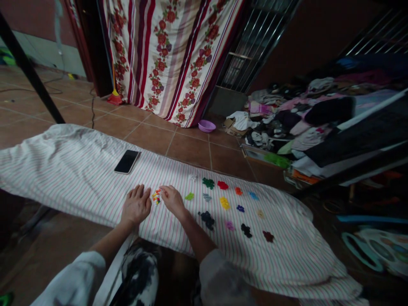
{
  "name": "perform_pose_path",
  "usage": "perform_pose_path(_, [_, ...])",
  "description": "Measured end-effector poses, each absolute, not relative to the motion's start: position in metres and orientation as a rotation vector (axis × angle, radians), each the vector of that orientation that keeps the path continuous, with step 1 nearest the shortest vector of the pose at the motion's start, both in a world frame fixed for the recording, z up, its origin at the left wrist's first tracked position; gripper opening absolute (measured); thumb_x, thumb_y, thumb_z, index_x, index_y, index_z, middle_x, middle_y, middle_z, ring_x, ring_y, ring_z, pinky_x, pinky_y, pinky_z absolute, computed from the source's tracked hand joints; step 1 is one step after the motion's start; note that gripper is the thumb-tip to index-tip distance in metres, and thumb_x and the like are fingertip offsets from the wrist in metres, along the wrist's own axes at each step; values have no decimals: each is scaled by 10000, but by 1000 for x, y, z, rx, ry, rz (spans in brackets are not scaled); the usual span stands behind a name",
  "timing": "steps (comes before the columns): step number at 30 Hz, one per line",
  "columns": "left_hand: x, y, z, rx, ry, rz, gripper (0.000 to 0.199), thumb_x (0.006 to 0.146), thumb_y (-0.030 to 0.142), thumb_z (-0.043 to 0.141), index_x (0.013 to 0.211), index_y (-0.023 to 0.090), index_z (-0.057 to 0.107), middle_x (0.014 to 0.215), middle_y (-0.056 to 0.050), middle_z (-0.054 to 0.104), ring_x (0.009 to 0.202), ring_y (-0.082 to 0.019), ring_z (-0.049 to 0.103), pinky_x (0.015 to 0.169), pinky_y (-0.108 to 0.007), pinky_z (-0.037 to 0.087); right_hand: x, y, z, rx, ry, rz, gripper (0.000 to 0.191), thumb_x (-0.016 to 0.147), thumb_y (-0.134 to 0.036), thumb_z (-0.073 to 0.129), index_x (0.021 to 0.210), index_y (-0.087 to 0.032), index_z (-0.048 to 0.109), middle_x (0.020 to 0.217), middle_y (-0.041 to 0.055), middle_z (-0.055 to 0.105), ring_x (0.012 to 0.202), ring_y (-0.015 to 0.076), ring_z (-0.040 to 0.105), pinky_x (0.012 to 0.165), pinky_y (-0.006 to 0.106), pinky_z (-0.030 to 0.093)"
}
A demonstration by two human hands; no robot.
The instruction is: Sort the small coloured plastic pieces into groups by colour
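Note:
My left hand [136,205] lies flat on the striped cloth [76,170], fingers stretched out, just left of a small group of red, yellow, orange and green pieces [156,197]. At the right side of that group, my right hand [172,199] has its fingers pinched together; what they hold, if anything, is too small to make out. Small piles sorted by colour lie right of my hands, among them light green [189,196], dark green [208,183], red [222,185], yellow [225,203], grey [207,197] and black [246,230] ones.
A phone [126,162] rests on the cloth beyond my left hand. On the tiled floor are a purple basin [207,126] and a red broom [115,97] near a flowered curtain [172,55]. Heaped clothes [287,114] fill the right side. A dark pole [30,68] slants at the left.

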State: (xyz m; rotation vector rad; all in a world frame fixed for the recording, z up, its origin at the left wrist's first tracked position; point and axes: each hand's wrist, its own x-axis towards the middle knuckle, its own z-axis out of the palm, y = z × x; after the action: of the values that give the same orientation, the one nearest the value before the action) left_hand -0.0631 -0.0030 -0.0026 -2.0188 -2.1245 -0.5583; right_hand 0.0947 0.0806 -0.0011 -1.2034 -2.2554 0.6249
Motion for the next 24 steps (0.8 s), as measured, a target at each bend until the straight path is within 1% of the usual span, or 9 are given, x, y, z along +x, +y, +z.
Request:
perform_pose_path(2, [-63, -3, -4, -2012, -2124, -571, 424, 856, 303, 405, 1233, 201, 570, 1316, -145, 543, 1252, -295, 447, 1017, -458, 343, 88, 79, 1, -1252, -2293, 577, 304, 881, -211, 461, 1115, -261, 648, 960, 35, 654, 867, 152, 592, 789, 241, 443])
perform_pose_path(6, [-63, -3, -5, -2005, -2120, -575, 419, 852, 307, 414, 1230, 210, 569, 1309, -129, 549, 1254, -283, 447, 1027, -445, 337, 81, 76, 3, -1340, -2368, 479, 284, 902, -234, 449, 1099, -285, 647, 927, 31, 638, 824, 156, 586, 735, 241, 428])
perform_pose_path(11, [-63, -3, -5, -2013, -2122, -547, 427, 860, 307, 399, 1235, 189, 565, 1315, -154, 540, 1254, -298, 447, 1020, -457, 339, 81, 73, 1, -1358, -2348, 446, 227, 910, -243, 462, 1019, -272, 660, 913, 24, 633, 828, 153, 577, 745, 240, 419])
perform_pose_path(14, [-64, -3, -5, -2029, -2128, -590, 426, 857, 304, 404, 1232, 186, 568, 1324, -160, 532, 1258, -304, 441, 1019, -463, 338, 84, 72, -4, -1303, -2300, 499, 208, 912, -252, 473, 979, -270, 670, 893, 12, 632, 833, 143, 575, 763, 231, 420])
perform_pose_path(17, [-64, -3, -5, -2032, -2128, -608, 421, 851, 302, 410, 1228, 201, 568, 1320, -149, 538, 1252, -298, 445, 1014, -465, 342, 88, 72, -9, -1252, -2217, 599, 194, 905, -265, 495, 966, -268, 679, 896, 5, 635, 824, 132, 580, 742, 218, 430])
perform_pose_path(20, [-64, -2, -5, -2023, -2121, -577, 417, 850, 303, 413, 1227, 210, 564, 1314, -140, 543, 1246, -290, 451, 1011, -461, 344, 91, 71, -11, -1220, -2153, 671, 195, 901, -283, 504, 973, -259, 683, 905, 7, 638, 810, 127, 587, 713, 213, 441])
perform_pose_path(24, [-64, -3, -5, -2017, -2101, -507, 426, 868, 308, 381, 1236, 188, 558, 1319, -163, 530, 1248, -302, 447, 1004, -455, 346, 93, 71, -11, -1202, -2106, 698, 207, 900, -308, 501, 965, -249, 689, 884, 13, 642, 780, 127, 589, 726, 225, 451])
